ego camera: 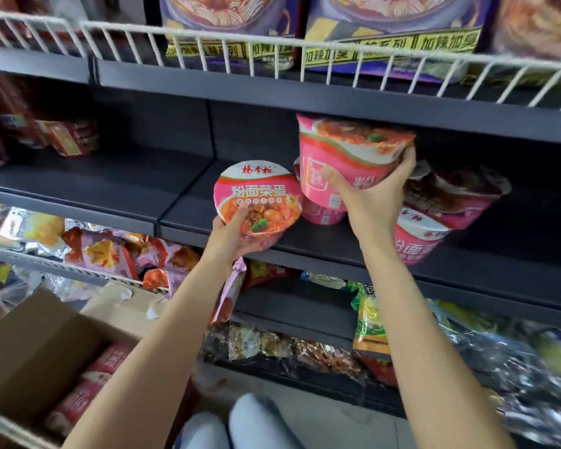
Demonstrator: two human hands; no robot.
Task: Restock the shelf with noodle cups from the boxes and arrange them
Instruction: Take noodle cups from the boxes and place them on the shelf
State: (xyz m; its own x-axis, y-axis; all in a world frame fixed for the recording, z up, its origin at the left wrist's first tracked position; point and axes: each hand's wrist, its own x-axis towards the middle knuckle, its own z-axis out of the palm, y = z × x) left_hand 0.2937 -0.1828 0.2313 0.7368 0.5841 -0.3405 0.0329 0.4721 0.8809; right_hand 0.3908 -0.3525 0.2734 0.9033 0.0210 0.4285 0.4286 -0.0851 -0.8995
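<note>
Two pink noodle cups in play at the dark middle shelf (188, 202). Right hand (374, 192) clasped around the side wall of the raised cup (347, 150), thumb on the near face and fingers round the far side, cup tilted and poised above another pink cup (321, 212) already standing on the shelf, its foil lid close under the shelf above (337, 102). Left hand (230, 234) cupped under the tilted cup (258, 202) at the shelf's front lip, thumb pressed on the lid, lid turned toward the camera. To the right, a dark-lidded cup (457, 192) leaning on a front-row pink cup (418, 236), both on the same shelf. Below left, an open cardboard box (39, 345) with more red packs inside. Likely trouble from here: raised cup set down off-centre on the lower one, then a slide or topple, since only a lid and a narrow base would meet; little headroom, so a clipped rim against the upper shelf possible. Already-leaning dark cup just beside the right wrist, easily nudged forward off the shelf. Left-hand cup held mostly from below and angled outward, prone to slipping out over the lip if attention stays on the stack. Thin foil lids liable to dent under thumb pressure.
</note>
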